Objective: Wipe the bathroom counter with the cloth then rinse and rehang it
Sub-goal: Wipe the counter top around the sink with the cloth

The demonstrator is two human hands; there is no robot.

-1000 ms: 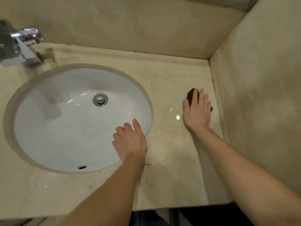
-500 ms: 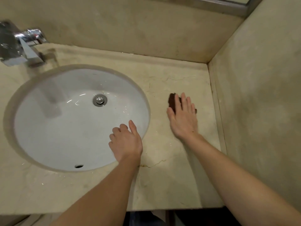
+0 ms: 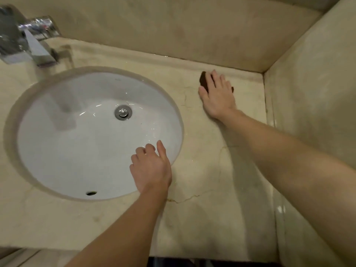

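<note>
Beige veined marble forms the desk [image 3: 202, 218] around a round white basin [image 3: 77, 151]. Right of the basin, our right hand [image 3: 217, 99] presses flat, fingers spread, on a dark cloth [image 3: 203, 81]. Our left hand [image 3: 152, 168] rests loosely curled, empty, on the basin's rim.

The right hand [image 3: 217, 97] is lying flat, palm down, fingers [image 3: 213, 81] stretched forward and held close together, thumb spread out to the left. Its bare forearm is reaching in from the lower right, nearly straight at the wrist. The left hand [image 3: 151, 168] is resting palm down too, its fingers curling downward while the thumb is pointing forward. The left forearm is coming up from the bottom edge, angled slightly to the right.
</note>
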